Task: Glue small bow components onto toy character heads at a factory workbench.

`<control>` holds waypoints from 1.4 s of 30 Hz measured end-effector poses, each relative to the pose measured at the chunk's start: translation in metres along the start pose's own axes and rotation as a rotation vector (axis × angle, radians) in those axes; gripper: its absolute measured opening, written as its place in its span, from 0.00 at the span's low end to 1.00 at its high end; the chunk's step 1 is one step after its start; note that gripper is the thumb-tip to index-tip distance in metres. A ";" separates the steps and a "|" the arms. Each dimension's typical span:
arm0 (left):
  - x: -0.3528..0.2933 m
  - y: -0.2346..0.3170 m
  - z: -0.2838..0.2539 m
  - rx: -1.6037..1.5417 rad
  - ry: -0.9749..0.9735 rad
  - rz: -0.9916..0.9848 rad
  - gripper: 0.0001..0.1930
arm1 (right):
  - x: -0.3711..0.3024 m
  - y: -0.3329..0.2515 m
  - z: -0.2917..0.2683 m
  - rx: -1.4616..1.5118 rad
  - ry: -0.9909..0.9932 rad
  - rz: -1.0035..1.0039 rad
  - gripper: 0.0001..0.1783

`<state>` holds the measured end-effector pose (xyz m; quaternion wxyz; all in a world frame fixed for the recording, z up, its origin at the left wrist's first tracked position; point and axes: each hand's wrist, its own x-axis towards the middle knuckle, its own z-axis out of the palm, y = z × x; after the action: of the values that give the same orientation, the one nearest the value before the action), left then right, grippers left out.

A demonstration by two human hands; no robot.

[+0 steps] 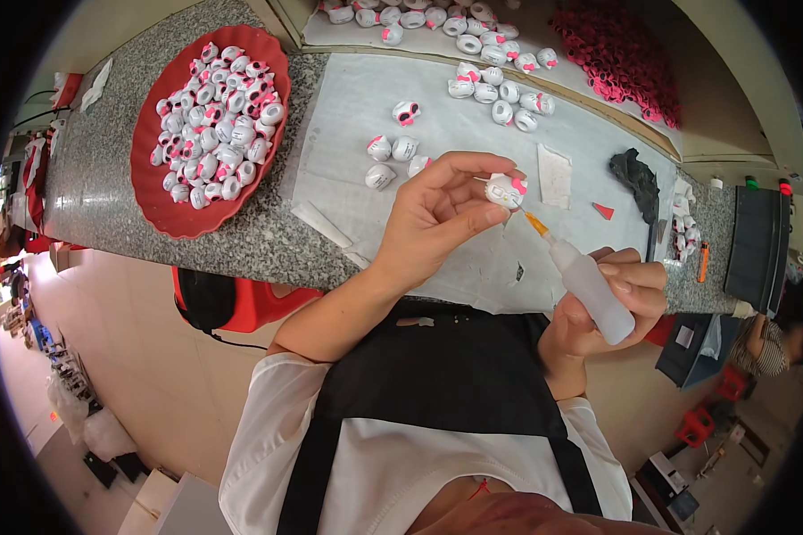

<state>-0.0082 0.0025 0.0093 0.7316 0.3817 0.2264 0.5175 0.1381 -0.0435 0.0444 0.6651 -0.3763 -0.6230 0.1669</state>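
Note:
Between the thumb and fingers of my left hand (442, 209) is a small white figurine head (506, 190) with a pink bow. My right hand (611, 299) is wrapped round a translucent squeeze bottle (591, 287), tilted up to the left. Its orange needle tip (537, 225) points at the figurine head, at or very close to its surface; I cannot tell whether they touch. Just beyond my left hand, several loose white heads (405, 149) lie on the white sheet (330, 169). One head with pink-and-black glasses (406, 112) lies a little farther off.
At the left, a red scalloped bowl (143, 169) is heaped with heads wearing glasses. More white heads (500, 94) lie at the back, near a shelf with a pile of pink glasses (616, 62). A black crumpled bag (635, 183) and an orange cutter (703, 261) are at the right.

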 end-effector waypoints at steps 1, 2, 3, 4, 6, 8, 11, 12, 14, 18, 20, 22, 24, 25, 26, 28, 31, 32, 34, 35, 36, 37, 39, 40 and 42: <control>0.000 0.000 0.000 -0.001 -0.005 0.009 0.17 | -0.001 0.000 0.000 -0.004 -0.007 -0.007 0.23; 0.000 0.000 0.000 -0.002 -0.004 0.008 0.17 | -0.001 0.001 0.000 -0.007 -0.014 -0.014 0.23; -0.001 -0.001 -0.001 -0.001 -0.003 -0.001 0.17 | -0.002 0.000 0.000 -0.007 -0.015 -0.013 0.23; -0.001 -0.001 -0.001 0.000 -0.001 -0.010 0.17 | -0.002 0.001 0.000 0.004 -0.022 -0.011 0.23; -0.001 -0.002 -0.002 0.008 -0.003 0.000 0.17 | -0.003 0.001 0.000 0.016 -0.029 -0.008 0.23; -0.001 -0.002 -0.002 0.017 -0.007 0.010 0.17 | -0.002 0.000 0.000 0.032 -0.003 -0.003 0.24; -0.001 -0.001 -0.001 0.001 -0.011 -0.014 0.17 | -0.001 0.001 -0.001 0.031 -0.046 -0.011 0.24; -0.001 -0.001 -0.001 0.003 -0.013 -0.010 0.17 | -0.001 0.001 -0.002 0.031 -0.046 -0.010 0.24; -0.001 -0.002 -0.001 0.005 -0.015 -0.006 0.17 | -0.001 0.001 -0.002 0.031 -0.063 -0.007 0.24; -0.001 -0.003 -0.002 0.005 -0.004 -0.006 0.17 | -0.001 -0.001 -0.004 0.027 -0.063 0.003 0.23; 0.000 -0.003 -0.002 0.008 -0.007 0.002 0.17 | 0.000 -0.001 -0.004 0.037 -0.055 -0.001 0.23; 0.000 -0.003 -0.001 -0.007 -0.009 -0.001 0.17 | 0.000 0.000 -0.005 0.041 -0.044 -0.007 0.23; -0.001 -0.003 -0.001 -0.006 -0.012 0.001 0.17 | 0.000 0.002 -0.004 0.047 -0.034 -0.013 0.23; -0.001 -0.002 -0.001 -0.005 -0.016 0.001 0.17 | 0.000 0.004 -0.001 0.021 -0.007 -0.052 0.22; -0.001 -0.002 -0.001 -0.005 -0.016 0.001 0.17 | -0.001 0.006 0.000 -0.005 0.020 -0.090 0.20; -0.001 -0.001 -0.001 0.003 -0.020 -0.025 0.17 | -0.002 0.005 0.000 -0.014 0.014 -0.082 0.20; -0.001 -0.003 -0.001 0.007 -0.030 -0.012 0.17 | -0.002 0.005 0.000 -0.026 -0.002 -0.081 0.20; -0.001 -0.003 -0.001 0.007 -0.029 -0.012 0.17 | -0.002 0.006 0.000 -0.029 -0.012 -0.087 0.20; -0.001 -0.002 0.000 -0.006 -0.016 -0.024 0.17 | -0.002 0.004 0.001 -0.026 -0.023 -0.074 0.20; -0.001 -0.003 0.000 -0.006 -0.015 -0.024 0.17 | -0.002 0.003 0.001 -0.024 -0.034 -0.061 0.20; -0.001 -0.003 0.000 0.001 -0.009 -0.019 0.17 | -0.002 0.003 0.001 -0.023 -0.034 -0.060 0.20; 0.000 -0.003 0.000 0.005 -0.007 -0.013 0.16 | -0.002 0.003 0.001 -0.017 -0.030 -0.057 0.21; 0.000 -0.002 0.001 0.004 -0.012 -0.021 0.17 | -0.001 0.002 0.000 -0.014 -0.025 -0.055 0.21; -0.001 -0.002 0.001 0.006 -0.012 -0.029 0.17 | -0.001 0.002 -0.002 0.018 -0.041 -0.046 0.22; -0.001 -0.004 0.000 0.009 -0.023 -0.023 0.17 | -0.001 0.003 -0.002 0.050 -0.057 -0.036 0.24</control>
<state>-0.0069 0.0006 0.0062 0.7385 0.3881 0.2246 0.5036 0.1408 -0.0426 0.0420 0.6590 -0.3434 -0.6441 0.1813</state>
